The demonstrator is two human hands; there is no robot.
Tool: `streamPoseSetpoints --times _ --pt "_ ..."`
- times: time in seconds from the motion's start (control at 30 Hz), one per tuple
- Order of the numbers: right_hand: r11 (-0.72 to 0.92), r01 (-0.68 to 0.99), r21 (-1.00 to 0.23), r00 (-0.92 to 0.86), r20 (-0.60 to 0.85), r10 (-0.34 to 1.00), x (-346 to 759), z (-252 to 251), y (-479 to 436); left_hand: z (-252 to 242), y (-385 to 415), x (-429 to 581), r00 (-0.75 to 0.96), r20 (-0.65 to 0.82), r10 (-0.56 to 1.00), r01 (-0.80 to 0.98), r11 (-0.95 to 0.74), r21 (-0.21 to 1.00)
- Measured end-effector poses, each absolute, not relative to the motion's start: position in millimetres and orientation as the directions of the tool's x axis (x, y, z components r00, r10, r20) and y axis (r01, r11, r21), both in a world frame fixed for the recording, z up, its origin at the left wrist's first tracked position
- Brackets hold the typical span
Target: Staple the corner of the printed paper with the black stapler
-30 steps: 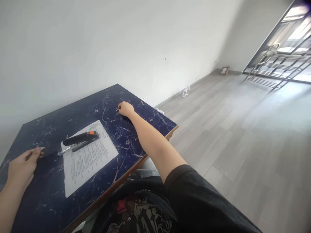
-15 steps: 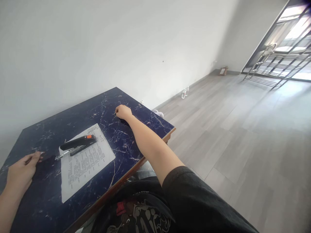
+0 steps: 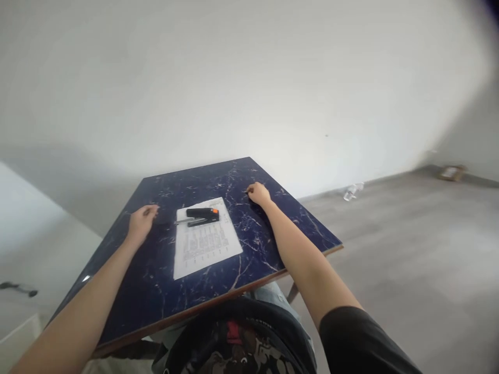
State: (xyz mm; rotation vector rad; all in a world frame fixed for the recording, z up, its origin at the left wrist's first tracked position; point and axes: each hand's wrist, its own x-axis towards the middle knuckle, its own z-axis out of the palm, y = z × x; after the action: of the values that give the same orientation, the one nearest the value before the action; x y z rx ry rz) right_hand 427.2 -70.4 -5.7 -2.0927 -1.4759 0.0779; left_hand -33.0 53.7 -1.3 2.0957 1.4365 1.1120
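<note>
A black stapler (image 3: 203,215) with an orange patch lies opened out on a printed sheet of paper (image 3: 212,256), its metal part pointing left past the paper's edge. To the left of the sheet, my left hand (image 3: 141,223) rests on the dark blue marbled table (image 3: 273,243) with thumb and fingers pinched together. What is between them, if anything, is too small and blurred to name. On the other side, beyond the sheet's right edge, my right hand (image 3: 259,194) lies closed on the tabletop. Its fingertips are partly hidden, so their contents cannot be made out.
A white wall (image 3: 234,93) rises behind the table. Clear plastic bottles (image 3: 353,191) lie on the grey floor (image 3: 413,270) by the wall, and a small brown box (image 3: 451,172) sits in the far right corner. A black cable (image 3: 17,288) shows at far left.
My view has swung left, shifting the table rightward in the picture and bringing more of my left arm in. Both hands stay closed beside the paper; the stapler stays on the sheet.
</note>
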Motion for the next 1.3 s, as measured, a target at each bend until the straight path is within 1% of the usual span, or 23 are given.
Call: streamPoseSetpoints --times 0.07,0.1,0.2,0.37,0.57,0.7,0.87,1.07,1.3 --pt "-0.221 0.859 -0.462 0.379 0.283 0.881 427.0 -9.1 -68.4 0.6 46.5 -28.0 0.112 0.445 0.888 0.471 -0.442 0.763" --pt "-0.212 0.866 -0.452 0.369 0.292 0.883 427.3 -10.6 -67.5 2.3 41.8 -24.4 0.132 0.461 0.878 0.419 -0.471 0.776" --pt "-0.168 0.891 -0.422 0.321 0.324 0.890 427.8 -14.3 -65.4 11.4 22.2 -10.0 0.192 0.515 0.835 0.301 -0.549 0.779" --pt "-0.059 0.920 -0.387 0.207 0.350 0.914 424.8 -18.6 -61.9 28.9 -14.5 11.6 0.337 0.525 0.782 0.192 -0.603 0.775" --pt "-0.011 0.922 -0.388 0.158 0.348 0.924 424.3 -23.7 -56.9 26.4 -13.9 10.3 0.382 0.522 0.763 0.203 -0.620 0.758" --pt "0.000 0.917 -0.398 0.157 0.362 0.919 427.8 -26.0 -55.4 15.9 -0.4 4.4 0.402 0.532 0.745 0.301 -0.656 0.692" --pt "0.025 0.904 -0.427 0.159 0.389 0.907 431.3 -29.7 -52.0 13.1 1.4 1.8 0.491 0.489 0.721 0.383 -0.683 0.622" --pt "0.024 0.888 -0.460 0.178 0.392 0.903 430.7 -31.0 -49.7 20.9 -1.8 -1.8 0.636 0.434 0.639 0.482 -0.767 0.423" --pt "0.021 0.878 -0.478 0.188 0.386 0.903 428.6 -26.1 -50.8 22.0 0.9 -4.2 0.698 0.400 0.594 0.448 -0.798 0.404"
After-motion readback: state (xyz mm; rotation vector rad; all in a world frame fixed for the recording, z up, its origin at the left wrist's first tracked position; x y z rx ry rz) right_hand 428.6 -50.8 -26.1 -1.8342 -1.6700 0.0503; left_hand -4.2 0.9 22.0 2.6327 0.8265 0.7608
